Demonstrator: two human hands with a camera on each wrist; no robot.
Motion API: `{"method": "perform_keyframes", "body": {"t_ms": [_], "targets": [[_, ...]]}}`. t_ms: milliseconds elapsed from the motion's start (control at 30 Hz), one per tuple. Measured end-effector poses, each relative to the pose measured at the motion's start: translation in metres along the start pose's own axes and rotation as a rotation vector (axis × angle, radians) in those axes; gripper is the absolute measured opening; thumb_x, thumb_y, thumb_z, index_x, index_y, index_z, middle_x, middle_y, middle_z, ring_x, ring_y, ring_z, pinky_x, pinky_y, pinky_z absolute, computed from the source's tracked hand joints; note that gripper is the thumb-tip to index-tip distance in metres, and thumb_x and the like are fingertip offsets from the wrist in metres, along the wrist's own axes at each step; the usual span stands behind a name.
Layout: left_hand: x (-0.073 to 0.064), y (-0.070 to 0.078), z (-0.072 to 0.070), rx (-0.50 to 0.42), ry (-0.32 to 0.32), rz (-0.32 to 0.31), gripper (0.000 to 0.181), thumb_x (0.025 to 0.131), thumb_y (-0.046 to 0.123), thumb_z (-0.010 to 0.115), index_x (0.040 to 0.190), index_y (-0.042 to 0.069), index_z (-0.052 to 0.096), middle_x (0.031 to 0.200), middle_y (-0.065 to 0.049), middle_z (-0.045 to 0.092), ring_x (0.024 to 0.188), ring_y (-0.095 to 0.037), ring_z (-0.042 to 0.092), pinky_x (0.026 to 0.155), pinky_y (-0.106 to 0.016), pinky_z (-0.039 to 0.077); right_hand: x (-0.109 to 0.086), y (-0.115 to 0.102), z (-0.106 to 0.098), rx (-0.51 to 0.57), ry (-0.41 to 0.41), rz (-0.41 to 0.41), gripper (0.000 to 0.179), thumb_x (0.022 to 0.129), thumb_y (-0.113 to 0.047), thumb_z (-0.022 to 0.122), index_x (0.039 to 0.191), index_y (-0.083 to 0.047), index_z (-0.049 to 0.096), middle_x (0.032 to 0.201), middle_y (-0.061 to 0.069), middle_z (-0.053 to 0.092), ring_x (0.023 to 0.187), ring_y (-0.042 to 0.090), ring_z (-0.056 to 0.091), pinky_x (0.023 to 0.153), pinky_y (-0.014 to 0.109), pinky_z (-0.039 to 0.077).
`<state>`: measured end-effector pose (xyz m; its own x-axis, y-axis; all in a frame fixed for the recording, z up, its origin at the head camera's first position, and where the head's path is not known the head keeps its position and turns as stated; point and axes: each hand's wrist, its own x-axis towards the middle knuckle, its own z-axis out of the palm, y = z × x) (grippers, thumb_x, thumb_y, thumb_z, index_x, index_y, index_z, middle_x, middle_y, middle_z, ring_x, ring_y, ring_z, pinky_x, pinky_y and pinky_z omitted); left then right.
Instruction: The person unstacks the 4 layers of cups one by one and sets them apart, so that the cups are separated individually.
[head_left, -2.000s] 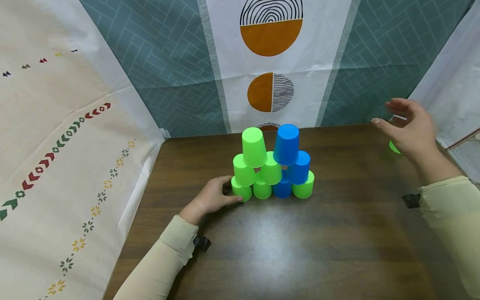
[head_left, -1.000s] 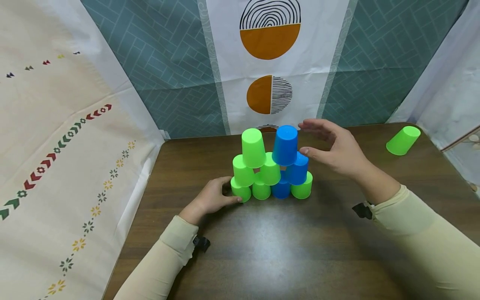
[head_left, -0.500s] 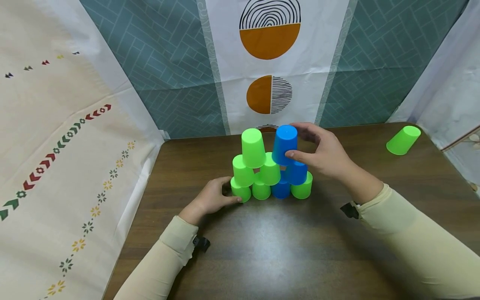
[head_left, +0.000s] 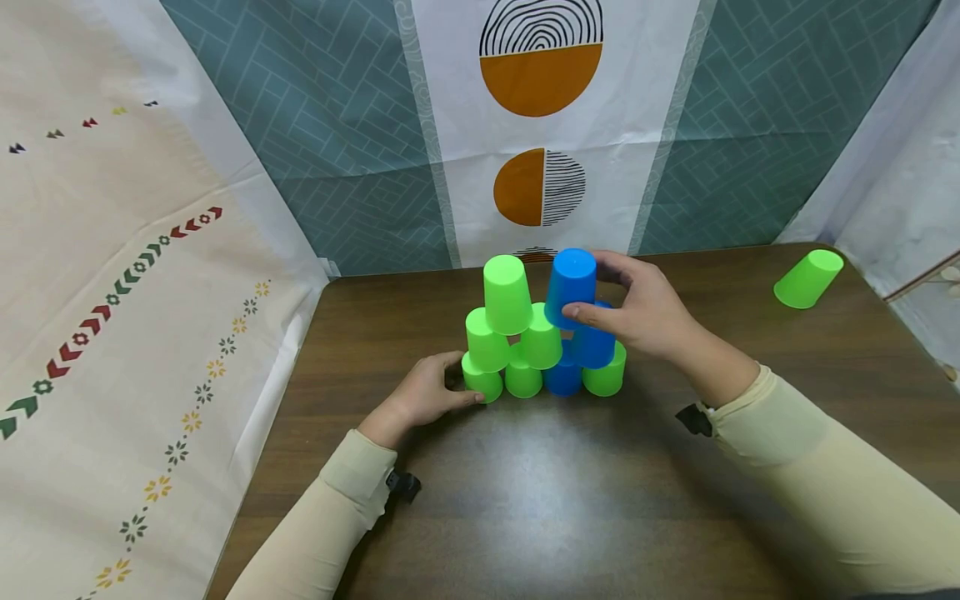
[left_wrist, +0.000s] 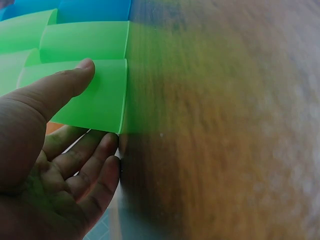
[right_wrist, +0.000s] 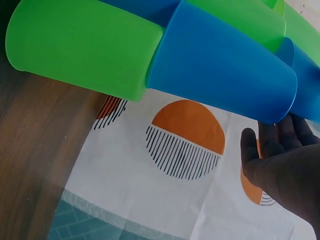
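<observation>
Upside-down plastic cups form a stepped stack in the head view, with four-sided gaps between rows. My left hand [head_left: 423, 390] holds the lower left green cup [head_left: 484, 382], thumb on its near side and fingers round the far side. In the left wrist view that green cup [left_wrist: 100, 100] lies under the thumb. At the upper right of the stack my right hand [head_left: 645, 304] grips the top blue cup [head_left: 572, 283], its thumb across the front and its fingers behind. This top blue cup [right_wrist: 309, 95] overlaps the second-row blue cup [right_wrist: 220, 60] in the right wrist view.
Another top cup [head_left: 507, 293], green, stands left of the blue one. A loose green cup [head_left: 808, 279] leans at the far right of the wooden table [head_left: 570, 500]. Patterned cloth [head_left: 352, 125] hangs behind, and white cloth [head_left: 112, 333] borders the left.
My right hand has come left from beside the loose green cup to the top blue cup and closed round it. My left hand stays at the lower left green cup.
</observation>
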<state>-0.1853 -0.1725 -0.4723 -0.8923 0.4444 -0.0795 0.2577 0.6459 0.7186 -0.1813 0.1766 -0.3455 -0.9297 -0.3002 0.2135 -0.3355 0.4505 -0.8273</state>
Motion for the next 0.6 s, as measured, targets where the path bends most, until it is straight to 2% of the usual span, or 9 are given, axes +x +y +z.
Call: {"method": "perform_keyframes", "body": {"t_ms": [167,433,500,600], "targets": [[0.0,0.001,0.0,0.001,-0.001,-0.005,0.062,0.086,0.03,0.09,0.139,0.012,0.065,0.127,0.001,0.069,0.12,-0.018,0.064,0.103,-0.042,0.052,0.0,-0.002,-0.001,-0.015,0.005,-0.002,0.067,0.092,-0.03,0.084,0.149,-0.007,0.056,0.141,0.014,0.063,0.133,0.038,0.055,0.107,0.066,0.045],[0.0,0.001,0.0,0.002,-0.002,-0.001,0.062,0.086,0.03,0.091,0.139,0.011,0.065,0.126,0.001,0.07,0.117,-0.018,0.065,0.101,-0.041,0.053,-0.004,-0.005,-0.008,-0.008,0.072,-0.019,0.062,0.092,-0.029,0.084,0.144,-0.006,0.059,0.136,0.014,0.066,0.127,0.038,0.059,0.104,0.065,0.048],[0.0,0.002,0.0,0.0,-0.003,-0.003,0.063,0.086,0.03,0.09,0.14,0.011,0.065,0.127,0.001,0.069,0.118,-0.018,0.065,0.101,-0.041,0.053,-0.006,-0.005,-0.012,-0.01,0.102,-0.036,0.06,0.093,-0.027,0.084,0.144,-0.006,0.06,0.134,0.014,0.067,0.124,0.035,0.061,0.102,0.06,0.05],[0.0,0.002,-0.001,-0.005,-0.003,-0.004,0.064,0.086,0.03,0.09,0.141,0.011,0.064,0.128,0.0,0.069,0.119,-0.019,0.065,0.102,-0.041,0.053,-0.007,-0.003,-0.02,-0.027,0.156,-0.052,0.056,0.092,-0.024,0.084,0.141,-0.007,0.062,0.129,0.011,0.069,0.116,0.027,0.064,0.099,0.043,0.053]]}}
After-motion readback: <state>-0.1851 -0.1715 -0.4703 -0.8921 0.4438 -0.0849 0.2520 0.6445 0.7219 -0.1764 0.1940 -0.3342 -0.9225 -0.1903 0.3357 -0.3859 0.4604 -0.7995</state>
